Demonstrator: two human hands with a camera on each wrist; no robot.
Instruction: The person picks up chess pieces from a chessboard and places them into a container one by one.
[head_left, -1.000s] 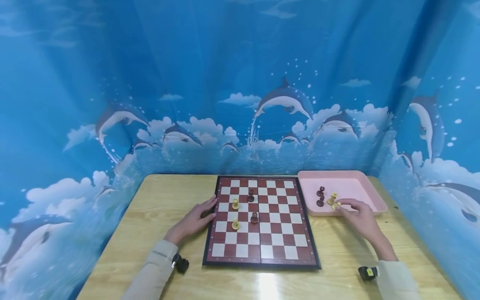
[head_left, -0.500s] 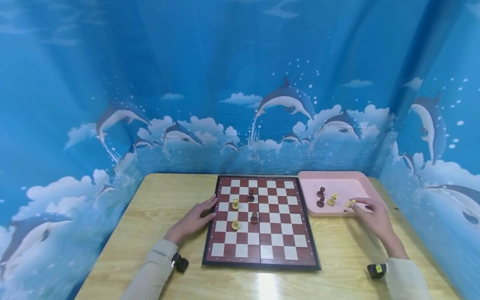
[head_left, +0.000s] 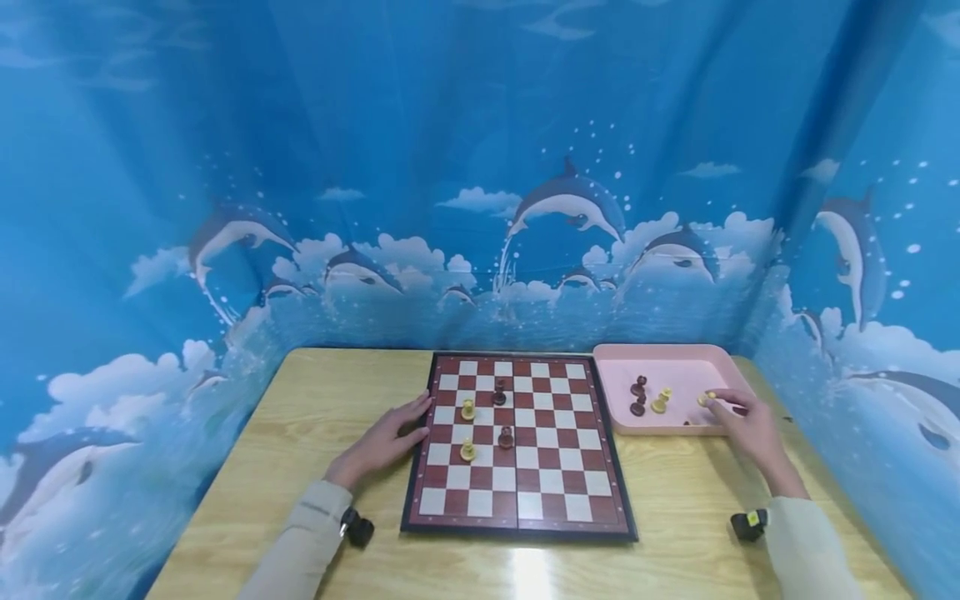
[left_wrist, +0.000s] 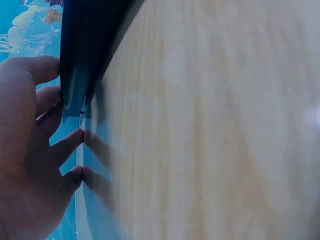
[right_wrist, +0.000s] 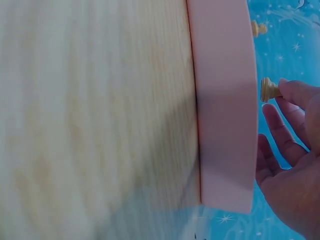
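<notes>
A person's right hand (head_left: 753,425) pinches a yellow chess piece (head_left: 703,400) between thumb and finger over the right part of a pink tray (head_left: 693,372), the other fingers loosely bent; whether the piece's base touches the tray floor cannot be told. In the right wrist view the piece is held by its top, base toward the tray, beyond the pale pink wall. To its left in the tray are a second yellow piece (head_left: 660,402) and, farther left, a pair of dark pieces (head_left: 637,405), one just behind the other. The left hand (head_left: 382,437) rests at the left edge of a maroon-and-white chessboard (head_left: 551,481), its fingers apart and fingertips touching the dark border. Four pieces stand upright on the left half of the board: two yellow ones (head_left: 468,451) toward the outer side, well apart from each other, and two dark ones (head_left: 506,437) nearer the middle seam. Board and tray lie side by side on a wood-grain table (head_left: 675,517), the tray at the board's upper right corner. Pale sleeves (head_left: 296,542) cover both forearms, a small black device (head_left: 356,529) shows at each wrist, and a blue curtain (head_left: 450,108) printed with leaping dolphins, clouds and water hangs behind the table and along both sides
</notes>
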